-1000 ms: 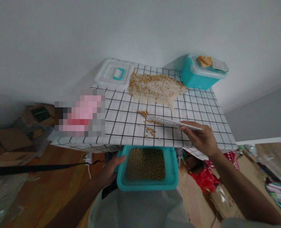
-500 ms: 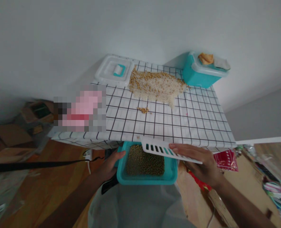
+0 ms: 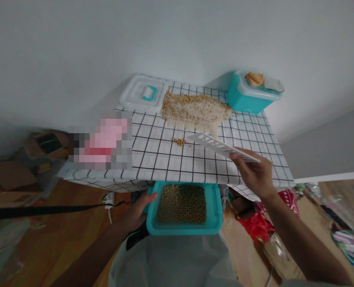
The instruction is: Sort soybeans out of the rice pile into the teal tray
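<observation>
One checked table (image 3: pixel 153 161) stands ahead; below its near edge, the left hand (image 3: pixel 139 209) grips the left rim of a teal tub (image 3: pixel 214 209) holding beans (image 3: pixel 182 205). The right hand (image 3: pixel 259 171) pinches a white slotted board (image 3: pixel 215 147), long axis slanting leftward and away. Just left of its far tip, closer to that than to either hand, lies a small bean pile (image 3: pixel 180 142).

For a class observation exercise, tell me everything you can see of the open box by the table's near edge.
The open box is turquoise and looks like plastic: rectangular, with rounded corners and a broad rim. It is uncovered and holds many small round beans. It sits roughly level, opening upward, by the near edge of the table. The left hand grips its left side, thumb at the rim. Its underside is hidden.
</observation>
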Action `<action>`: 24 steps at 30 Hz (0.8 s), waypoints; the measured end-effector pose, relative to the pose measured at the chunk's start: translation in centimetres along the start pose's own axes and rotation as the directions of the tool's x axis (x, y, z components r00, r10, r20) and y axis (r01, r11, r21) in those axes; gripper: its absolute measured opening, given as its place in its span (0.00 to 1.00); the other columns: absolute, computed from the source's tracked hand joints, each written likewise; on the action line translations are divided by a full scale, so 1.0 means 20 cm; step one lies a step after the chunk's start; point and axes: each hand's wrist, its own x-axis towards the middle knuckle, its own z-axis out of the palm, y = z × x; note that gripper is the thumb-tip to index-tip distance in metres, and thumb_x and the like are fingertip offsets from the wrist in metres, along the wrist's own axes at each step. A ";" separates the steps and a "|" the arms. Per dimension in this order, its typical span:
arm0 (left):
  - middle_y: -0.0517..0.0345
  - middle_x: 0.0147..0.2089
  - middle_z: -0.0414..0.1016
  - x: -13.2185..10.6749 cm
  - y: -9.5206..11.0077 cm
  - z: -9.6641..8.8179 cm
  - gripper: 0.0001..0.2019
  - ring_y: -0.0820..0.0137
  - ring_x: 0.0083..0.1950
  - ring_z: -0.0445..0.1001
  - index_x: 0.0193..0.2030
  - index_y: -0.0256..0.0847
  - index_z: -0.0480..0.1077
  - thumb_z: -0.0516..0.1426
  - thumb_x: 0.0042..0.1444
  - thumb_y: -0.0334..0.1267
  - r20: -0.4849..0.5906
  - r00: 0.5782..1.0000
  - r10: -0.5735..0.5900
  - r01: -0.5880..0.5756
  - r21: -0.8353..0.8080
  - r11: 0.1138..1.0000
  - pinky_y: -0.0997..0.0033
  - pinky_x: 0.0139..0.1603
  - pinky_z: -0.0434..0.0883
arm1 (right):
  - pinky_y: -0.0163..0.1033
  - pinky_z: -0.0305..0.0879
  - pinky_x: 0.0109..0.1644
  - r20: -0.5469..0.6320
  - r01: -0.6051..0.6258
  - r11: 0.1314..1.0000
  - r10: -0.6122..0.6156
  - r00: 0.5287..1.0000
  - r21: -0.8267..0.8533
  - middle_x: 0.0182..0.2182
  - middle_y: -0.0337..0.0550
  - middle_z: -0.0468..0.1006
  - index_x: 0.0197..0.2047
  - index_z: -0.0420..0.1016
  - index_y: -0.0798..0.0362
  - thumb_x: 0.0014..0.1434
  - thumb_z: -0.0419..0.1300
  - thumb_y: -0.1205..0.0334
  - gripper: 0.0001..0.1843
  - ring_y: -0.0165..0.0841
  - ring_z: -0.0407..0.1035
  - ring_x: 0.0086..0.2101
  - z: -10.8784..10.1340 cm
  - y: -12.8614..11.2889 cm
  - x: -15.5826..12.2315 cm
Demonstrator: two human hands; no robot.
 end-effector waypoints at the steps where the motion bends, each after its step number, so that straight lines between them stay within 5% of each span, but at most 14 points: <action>1: 0.45 0.50 0.84 0.00 0.00 0.00 0.26 0.50 0.53 0.81 0.60 0.36 0.74 0.67 0.54 0.40 0.006 1.000 0.000 0.000 0.008 1.000 0.57 0.53 0.78 | 0.44 0.79 0.48 -0.019 -0.014 1.000 0.014 1.000 0.016 0.45 0.37 0.86 0.49 0.83 0.40 0.65 0.65 0.59 0.11 0.38 0.81 0.43 0.04 0.03 0.07; 6: 0.44 0.52 0.83 0.00 0.00 -0.03 0.28 0.49 0.55 0.81 0.62 0.36 0.73 0.66 0.55 0.44 0.020 1.000 -0.019 0.018 0.039 0.999 0.55 0.55 0.78 | 0.45 0.76 0.53 0.161 0.034 0.991 -0.055 0.985 0.132 0.46 0.38 0.85 0.51 0.82 0.44 0.66 0.62 0.54 0.13 0.36 0.80 0.46 0.22 0.12 0.32; 11: 0.41 0.53 0.82 0.00 0.00 -0.06 0.32 0.48 0.54 0.81 0.64 0.36 0.71 0.66 0.55 0.48 0.025 0.999 -0.036 0.035 0.043 0.998 0.53 0.54 0.78 | 0.44 0.75 0.53 0.263 0.073 0.982 -0.118 0.957 0.175 0.46 0.39 0.86 0.51 0.82 0.45 0.66 0.62 0.52 0.14 0.35 0.80 0.46 0.33 0.13 0.42; 24: 0.46 0.50 0.83 0.00 0.01 -0.09 0.28 0.48 0.56 0.80 0.61 0.43 0.73 0.65 0.55 0.49 0.049 0.999 -0.020 0.017 0.063 0.998 0.51 0.56 0.77 | 0.42 0.77 0.53 0.316 0.104 0.985 -0.144 0.938 0.138 0.47 0.35 0.85 0.52 0.82 0.40 0.66 0.63 0.56 0.13 0.33 0.80 0.46 0.30 0.09 0.36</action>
